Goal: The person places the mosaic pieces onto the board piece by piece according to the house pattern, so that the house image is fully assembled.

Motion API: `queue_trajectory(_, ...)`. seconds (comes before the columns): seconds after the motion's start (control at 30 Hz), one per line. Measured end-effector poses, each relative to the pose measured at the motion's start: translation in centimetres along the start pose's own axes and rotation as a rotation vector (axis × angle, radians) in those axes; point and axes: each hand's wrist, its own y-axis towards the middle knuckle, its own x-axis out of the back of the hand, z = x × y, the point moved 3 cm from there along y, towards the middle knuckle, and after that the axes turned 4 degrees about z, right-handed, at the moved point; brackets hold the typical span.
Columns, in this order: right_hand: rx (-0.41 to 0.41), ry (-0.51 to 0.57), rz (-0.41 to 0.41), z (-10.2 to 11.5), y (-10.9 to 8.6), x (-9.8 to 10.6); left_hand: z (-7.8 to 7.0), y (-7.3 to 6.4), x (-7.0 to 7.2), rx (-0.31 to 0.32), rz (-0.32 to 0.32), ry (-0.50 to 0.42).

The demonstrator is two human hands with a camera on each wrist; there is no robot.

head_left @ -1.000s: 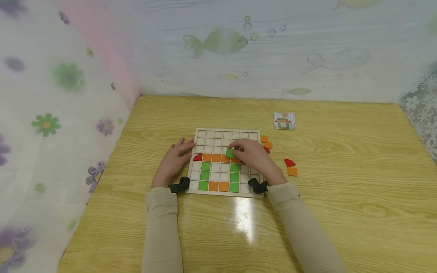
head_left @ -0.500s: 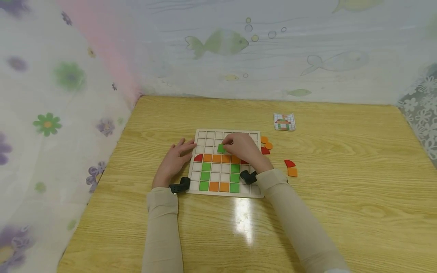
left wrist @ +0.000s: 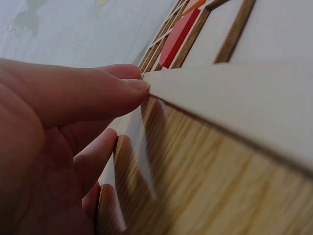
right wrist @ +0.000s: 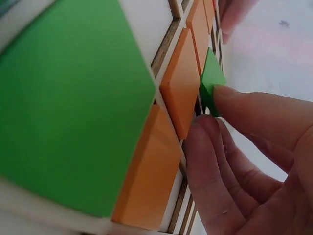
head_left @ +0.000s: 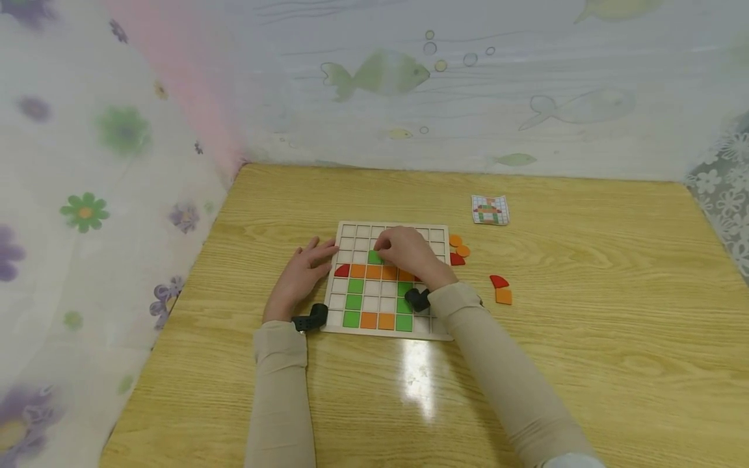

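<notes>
Green tile (head_left: pixel 375 257), head view: flat bright green square over the board (head_left: pixel 370 303), third column from your left, just above the orange row (head_left: pixel 374 272). Your fingers cover part of it.
Right hand (head_left: pixel 409 252): you've got that tile pinched at your fingertips.
Left hand (head_left: pixel 301 276): not gripping anything, fingers loosely straight, tips against the board's left edge.
Already on the board: red wedge (head_left: pixel 342 270) at the row's left end, green squares (head_left: pixel 354 302) in two columns below, orange squares (head_left: pixel 368 320) between the bottom greens.
In the way: your right hand and the black wrist gadget (head_left: pixel 417 299) hide a fair bit of the board's right half.
Off to the right: orange discs (head_left: pixel 456 241) and a red piece (head_left: pixel 458 259) right beside the board, then a loose wedge (head_left: pixel 499 281) and orange tile (head_left: pixel 504 296) farther out. Picture card (head_left: pixel 490 210) sits beyond them on the wooden table (head_left: pixel 585 364).
Left wrist view: thumb and a fingertip at the board's rim, red wedge just past it.
Right wrist view: the tile's tilted between your thumb and fingers; can't tell if its edge touches the board. A big green square fills the foreground.
</notes>
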Motion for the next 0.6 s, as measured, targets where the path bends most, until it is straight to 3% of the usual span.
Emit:
queue_trajectory(0.23, 0.004, -0.019, 0.009, 0.2, 0.1, 0.0, -0.1, 0.1, -0.1, 0.002, 0.000, 0.010)
queue_trajectory(0.6, 0.028, 0.072, 0.017, -0.7, -1.4, 0.7, -0.1, -0.1, 0.1, 0.015, 0.005, -0.017)
